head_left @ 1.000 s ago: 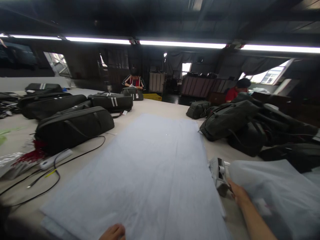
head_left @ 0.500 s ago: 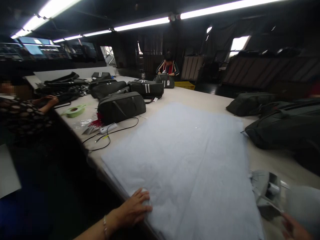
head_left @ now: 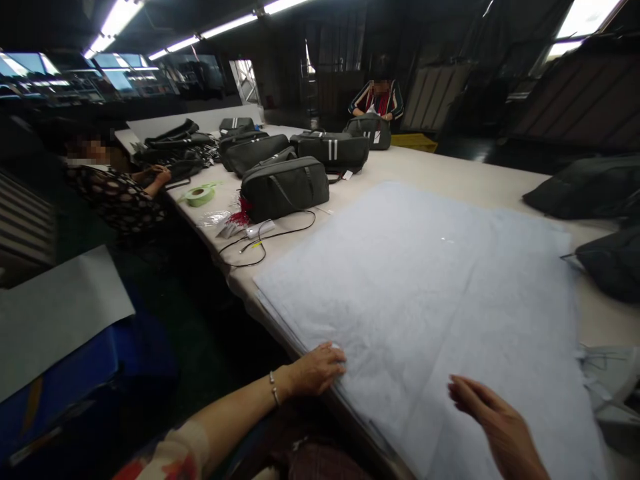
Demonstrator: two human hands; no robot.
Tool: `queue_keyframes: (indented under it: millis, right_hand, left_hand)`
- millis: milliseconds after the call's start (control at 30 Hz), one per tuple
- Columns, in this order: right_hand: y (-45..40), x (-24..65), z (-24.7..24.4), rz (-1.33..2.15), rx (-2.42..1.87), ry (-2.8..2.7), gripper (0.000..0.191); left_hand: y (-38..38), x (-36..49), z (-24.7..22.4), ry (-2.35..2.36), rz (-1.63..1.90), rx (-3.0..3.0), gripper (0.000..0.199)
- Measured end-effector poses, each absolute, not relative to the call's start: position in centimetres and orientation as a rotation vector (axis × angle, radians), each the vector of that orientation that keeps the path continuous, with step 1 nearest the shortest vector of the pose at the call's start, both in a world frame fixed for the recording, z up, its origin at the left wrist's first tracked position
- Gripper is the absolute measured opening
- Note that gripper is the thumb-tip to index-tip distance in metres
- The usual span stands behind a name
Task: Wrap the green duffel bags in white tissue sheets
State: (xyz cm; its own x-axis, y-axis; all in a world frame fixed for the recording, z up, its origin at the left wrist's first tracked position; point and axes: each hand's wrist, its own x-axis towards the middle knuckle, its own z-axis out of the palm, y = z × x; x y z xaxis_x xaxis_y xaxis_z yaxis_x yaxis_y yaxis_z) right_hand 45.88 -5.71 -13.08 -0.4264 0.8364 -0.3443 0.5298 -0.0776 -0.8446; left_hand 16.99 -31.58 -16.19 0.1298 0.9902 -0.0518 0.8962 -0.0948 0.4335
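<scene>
Large pale blue-white sheets [head_left: 400, 280] lie spread over the table, their near-left edges stacked. My left hand [head_left: 320, 369] rests at that edge, fingers bent together over a small whitish thing at the fingertips that I cannot make out. My right hand [head_left: 493, 413] hovers over the right part of the sheets, thumb and fingers drawn together. Whatever may be in that pinch is too small to tell. Right of the sheets stands a grey-white device [head_left: 610, 377], partly cut off by the frame, apart from my right hand.
Dark green bags [head_left: 285, 187] stand at the back left, others [head_left: 590, 187] at the right. A black cable [head_left: 295, 227] and a green tape roll [head_left: 199, 195] lie left. One person [head_left: 115, 193] works at the left side, another [head_left: 377, 100] behind. A blue box [head_left: 100, 373] stands low left.
My right hand has come left from beside the grey-white device to above the sheets. My left hand stays at the sheet edge. The view has turned, shifting the scene rightward.
</scene>
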Motion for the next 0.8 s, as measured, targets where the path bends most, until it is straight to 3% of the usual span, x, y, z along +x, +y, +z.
queue_keyframes:
  millis: [67, 133, 333, 500, 700, 800]
  right_hand:
    - [-9.6, 40.5, -13.4, 1.877, -1.309, -1.993, 0.049]
    - [-13.0, 35.9, -14.0, 2.020, -1.228, -2.123, 0.041]
    - [-16.2, 29.9, -16.7, 1.644, -1.553, -2.559, 0.027]
    - [-14.8, 29.1, -16.9, 1.499, -1.687, -2.725, 0.030]
    - [-14.6, 30.1, -16.3, 1.159, -1.857, -2.682, 0.030]
    - [-15.0, 31.4, -16.5, 1.167, -1.878, -2.598, 0.032]
  left_hand:
    - [-31.8, 16.9, -16.5, 1.797, 0.344, 2.110, 0.035]
    - [-31.9, 16.9, -16.7, 1.798, 0.332, 2.151, 0.034]
    - [-31.7, 16.3, -17.0, 1.747, 0.272, 2.295, 0.028]
    - [-30.7, 15.4, -16.9, 1.675, 0.235, 2.388, 0.019]
    - [-29.4, 14.7, -16.8, 1.589, 0.205, 2.435, 0.020]
    - [-29.1, 14.4, -17.0, 1.543, 0.174, 2.440, 0.017]
